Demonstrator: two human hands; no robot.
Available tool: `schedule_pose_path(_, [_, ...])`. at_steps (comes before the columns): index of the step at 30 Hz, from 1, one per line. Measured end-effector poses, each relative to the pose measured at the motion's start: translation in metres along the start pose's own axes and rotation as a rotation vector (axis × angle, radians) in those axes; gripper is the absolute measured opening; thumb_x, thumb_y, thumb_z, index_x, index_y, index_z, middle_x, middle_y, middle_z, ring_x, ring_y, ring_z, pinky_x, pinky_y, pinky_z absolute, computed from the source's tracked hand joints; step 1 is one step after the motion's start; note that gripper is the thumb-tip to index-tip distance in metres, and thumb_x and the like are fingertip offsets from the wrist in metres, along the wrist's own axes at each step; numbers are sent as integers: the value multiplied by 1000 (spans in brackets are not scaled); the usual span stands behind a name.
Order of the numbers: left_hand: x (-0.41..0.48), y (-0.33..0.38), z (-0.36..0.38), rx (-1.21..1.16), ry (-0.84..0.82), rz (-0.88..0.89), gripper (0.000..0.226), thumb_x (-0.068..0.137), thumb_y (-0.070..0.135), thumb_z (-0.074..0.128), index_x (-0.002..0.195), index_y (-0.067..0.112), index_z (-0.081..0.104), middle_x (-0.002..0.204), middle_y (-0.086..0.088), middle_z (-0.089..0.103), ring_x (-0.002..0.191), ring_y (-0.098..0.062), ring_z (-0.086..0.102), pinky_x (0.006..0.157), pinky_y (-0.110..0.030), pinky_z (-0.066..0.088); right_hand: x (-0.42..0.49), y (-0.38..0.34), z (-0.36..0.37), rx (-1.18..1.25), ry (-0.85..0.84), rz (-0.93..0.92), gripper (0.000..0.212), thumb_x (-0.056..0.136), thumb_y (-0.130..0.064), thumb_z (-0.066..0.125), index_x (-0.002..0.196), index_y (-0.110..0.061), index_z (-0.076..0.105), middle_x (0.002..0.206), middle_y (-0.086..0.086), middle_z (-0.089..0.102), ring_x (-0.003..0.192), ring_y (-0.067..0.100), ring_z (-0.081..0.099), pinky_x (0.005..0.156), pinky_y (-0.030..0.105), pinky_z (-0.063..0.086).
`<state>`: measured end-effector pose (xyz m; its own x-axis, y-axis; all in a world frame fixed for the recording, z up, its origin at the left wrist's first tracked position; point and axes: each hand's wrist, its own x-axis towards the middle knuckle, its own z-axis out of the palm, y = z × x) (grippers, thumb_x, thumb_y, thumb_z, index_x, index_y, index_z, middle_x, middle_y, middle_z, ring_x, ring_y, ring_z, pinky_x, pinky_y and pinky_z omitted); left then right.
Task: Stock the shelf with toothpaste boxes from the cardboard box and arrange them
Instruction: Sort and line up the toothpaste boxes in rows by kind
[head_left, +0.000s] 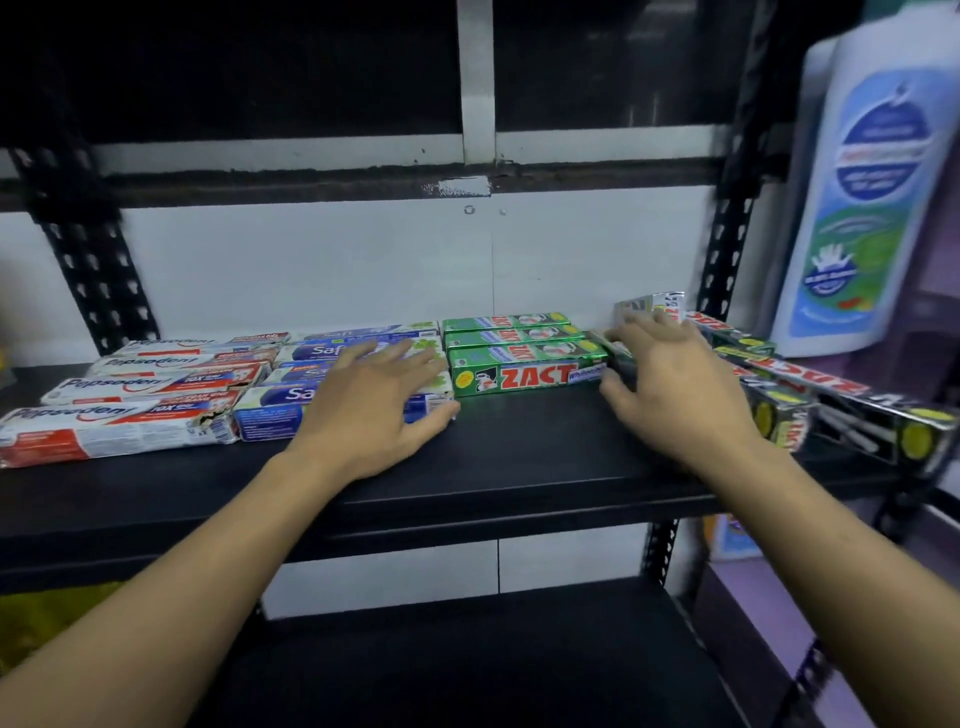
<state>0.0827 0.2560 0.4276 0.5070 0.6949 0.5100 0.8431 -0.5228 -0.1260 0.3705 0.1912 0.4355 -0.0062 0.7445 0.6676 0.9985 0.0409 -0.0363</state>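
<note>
Toothpaste boxes lie in rows on a black shelf (519, 467). At the left are red-and-white Pepsodent boxes (119, 421). Beside them lie blue-and-white boxes (291, 400), and my left hand (374, 405) rests flat on these with fingers spread. Green Zact boxes (524, 371) sit in the middle. My right hand (670, 379) grips a dark Zact box (615, 353) just right of the green ones, thumb at its near side. More dark Zact boxes (810, 384) lie skewed at the right end. The cardboard box is not in view.
A large white bottle (862, 197) with a blue and green label stands on the neighbouring shelf at the right. Black slotted uprights (88, 249) frame the shelf. A lower black shelf (467, 654) lies beneath my arms.
</note>
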Motion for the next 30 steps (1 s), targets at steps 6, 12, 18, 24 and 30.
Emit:
schedule_pose_path(6, [41, 72, 1, -41, -48, 134, 53, 97, 52, 35, 145, 31, 45, 157, 10, 33, 147, -14, 25, 121, -38, 16, -34, 34, -9, -284, -224, -10, 49, 90, -37, 52, 134, -14, 51, 137, 5, 55, 134, 28, 41, 116, 46, 25])
schedule_pose_path(12, [72, 98, 23, -65, -217, 39, 61, 101, 51, 36, 155, 26, 26, 164, 2, 16, 151, -23, 12, 121, -42, 12, -54, 41, -5, -349, -171, 20, 59, 77, -18, 72, 133, -8, 55, 131, 10, 61, 127, 27, 53, 106, 46, 39])
schedule_pose_path(18, [75, 106, 44, -131, -204, -31, 67, 100, 57, 30, 157, 23, 18, 165, 0, 14, 152, -25, 9, 123, -44, 7, -60, 41, -6, -344, -117, 41, 61, 76, -17, 73, 133, -8, 54, 131, 11, 61, 126, 25, 55, 103, 45, 39])
schedule_pose_path(24, [74, 105, 49, -133, -129, -26, 66, 100, 57, 31, 155, 22, 25, 162, 0, 24, 150, -22, 18, 123, -42, 11, -60, 42, 3, -339, -34, 92, 57, 76, -15, 75, 130, -7, 59, 131, 18, 60, 121, 30, 58, 102, 48, 41])
schedule_pose_path(30, [71, 108, 42, -165, -100, -30, 67, 99, 59, 29, 155, 23, 26, 162, 1, 22, 151, -21, 14, 123, -41, 10, -59, 42, 2, -262, -43, 97, 60, 77, -21, 75, 134, -11, 57, 136, 14, 59, 127, 27, 55, 104, 48, 40])
